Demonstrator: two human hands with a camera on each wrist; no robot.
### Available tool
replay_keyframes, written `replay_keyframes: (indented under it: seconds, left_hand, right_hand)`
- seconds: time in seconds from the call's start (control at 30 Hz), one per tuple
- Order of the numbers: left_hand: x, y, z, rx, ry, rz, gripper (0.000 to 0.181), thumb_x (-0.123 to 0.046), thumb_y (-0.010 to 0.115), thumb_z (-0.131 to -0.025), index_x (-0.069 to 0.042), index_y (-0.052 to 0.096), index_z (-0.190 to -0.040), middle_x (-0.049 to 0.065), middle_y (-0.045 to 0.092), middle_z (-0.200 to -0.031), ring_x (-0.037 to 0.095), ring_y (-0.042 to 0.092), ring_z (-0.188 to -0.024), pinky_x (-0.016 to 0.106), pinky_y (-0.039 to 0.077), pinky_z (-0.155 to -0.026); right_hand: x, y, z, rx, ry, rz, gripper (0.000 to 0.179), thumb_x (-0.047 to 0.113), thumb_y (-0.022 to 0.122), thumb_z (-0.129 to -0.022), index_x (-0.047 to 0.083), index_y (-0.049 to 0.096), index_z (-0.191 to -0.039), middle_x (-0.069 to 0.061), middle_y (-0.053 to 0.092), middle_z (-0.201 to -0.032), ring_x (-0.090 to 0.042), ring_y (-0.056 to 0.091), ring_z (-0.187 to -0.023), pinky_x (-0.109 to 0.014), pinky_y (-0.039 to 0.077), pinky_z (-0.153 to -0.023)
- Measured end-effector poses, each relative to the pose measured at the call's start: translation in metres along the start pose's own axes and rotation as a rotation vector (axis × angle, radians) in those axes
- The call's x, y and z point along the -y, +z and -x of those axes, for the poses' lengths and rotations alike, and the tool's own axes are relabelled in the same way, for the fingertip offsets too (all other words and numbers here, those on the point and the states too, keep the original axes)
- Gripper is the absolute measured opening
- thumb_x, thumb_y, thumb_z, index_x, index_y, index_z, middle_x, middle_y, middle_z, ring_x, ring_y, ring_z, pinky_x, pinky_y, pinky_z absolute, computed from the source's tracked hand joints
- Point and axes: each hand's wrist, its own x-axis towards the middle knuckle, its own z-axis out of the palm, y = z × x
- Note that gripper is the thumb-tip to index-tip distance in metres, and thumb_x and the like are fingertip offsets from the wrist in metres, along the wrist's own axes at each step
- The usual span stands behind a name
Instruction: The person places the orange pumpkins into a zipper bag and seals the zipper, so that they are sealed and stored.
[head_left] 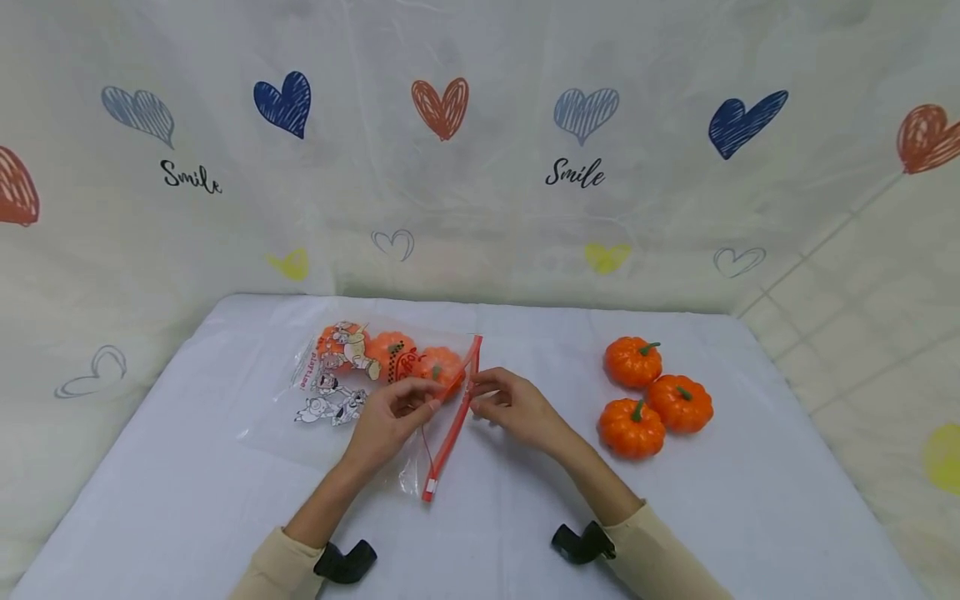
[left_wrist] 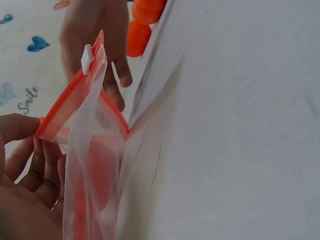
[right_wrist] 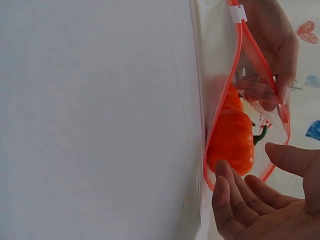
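A clear slider zip bag point(head_left: 285, 433) with a red zip edge and cartoon dog print lies on the table, its mouth facing right. Inside it sit several small orange toy pumpkins point(right_wrist: 231, 142). My left hand point(head_left: 393, 417) pinches the upper lip of the mouth between thumb and fingers, lifting it so the bag gapes. Fingers apart and holding nothing, my right hand point(head_left: 521, 408) is at the mouth, its fingertips right by the red edge. The white slider point(left_wrist: 87, 59) is at the near end of the zip.
Three more orange pumpkins point(head_left: 632, 429) stand grouped on the table to the right of my right hand. A white cloth point(head_left: 540, 533) covers the table. Behind it hangs a pale backdrop point(head_left: 495, 192) printed with hearts.
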Motion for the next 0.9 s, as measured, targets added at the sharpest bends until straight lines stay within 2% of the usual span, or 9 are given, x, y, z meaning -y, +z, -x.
replay_keyframes:
  seconds: [0.17, 0.43, 0.63, 0.77, 0.9]
  left_hand:
    - [-0.001, 0.0, 0.0, 0.001, -0.014, 0.001, 0.024, -0.021, 0.073, -0.098, -0.013, 0.074, -0.121, 0.011, 0.071, -0.108, 0.018, 0.061, -0.097, 0.017, 0.054, -0.084]
    - [-0.001, 0.0, 0.001, 0.003, -0.023, -0.001, 0.024, -0.02, 0.073, -0.098, -0.013, 0.075, -0.121, 0.01, 0.071, -0.109, 0.017, 0.06, -0.098, 0.017, 0.053, -0.084]
    - [0.001, 0.001, 0.001, 0.009, -0.021, -0.002, 0.024, -0.02, 0.072, -0.098, -0.012, 0.075, -0.121, 0.011, 0.07, -0.109, 0.016, 0.06, -0.097, 0.017, 0.053, -0.083]
    - [0.001, 0.001, 0.002, 0.009, -0.031, 0.002, 0.023, -0.019, 0.072, -0.098, -0.012, 0.075, -0.12, 0.011, 0.069, -0.108, 0.016, 0.06, -0.097, 0.017, 0.053, -0.083]
    - [0.0, 0.001, 0.003, 0.007, -0.03, 0.006, 0.023, -0.019, 0.072, -0.099, -0.011, 0.074, -0.12, 0.011, 0.069, -0.108, 0.015, 0.06, -0.097, 0.017, 0.053, -0.084]
  right_hand:
    - [-0.002, -0.008, 0.007, -0.029, 0.023, 0.044, 0.042, 0.019, 0.07, -0.099, 0.004, 0.061, -0.137, -0.012, 0.072, -0.124, -0.022, 0.072, -0.105, -0.031, 0.062, -0.082]
    - [-0.001, -0.025, 0.02, -0.064, 0.065, 0.047, 0.039, 0.02, 0.069, -0.1, 0.006, 0.062, -0.136, -0.008, 0.072, -0.119, -0.019, 0.071, -0.102, -0.036, 0.061, -0.089]
    - [0.0, -0.039, 0.029, -0.124, 0.06, 0.082, 0.037, 0.023, 0.069, -0.101, 0.006, 0.064, -0.133, -0.009, 0.072, -0.117, -0.026, 0.073, -0.101, -0.032, 0.058, -0.085]
    - [0.001, -0.047, 0.034, -0.151, 0.057, 0.103, 0.035, 0.025, 0.068, -0.102, 0.006, 0.065, -0.131, -0.01, 0.073, -0.117, -0.032, 0.073, -0.103, -0.036, 0.06, -0.086]
    - [0.004, -0.053, 0.039, -0.161, 0.049, 0.118, 0.034, 0.026, 0.067, -0.102, 0.008, 0.065, -0.13, -0.01, 0.073, -0.118, -0.032, 0.073, -0.104, -0.036, 0.06, -0.087]
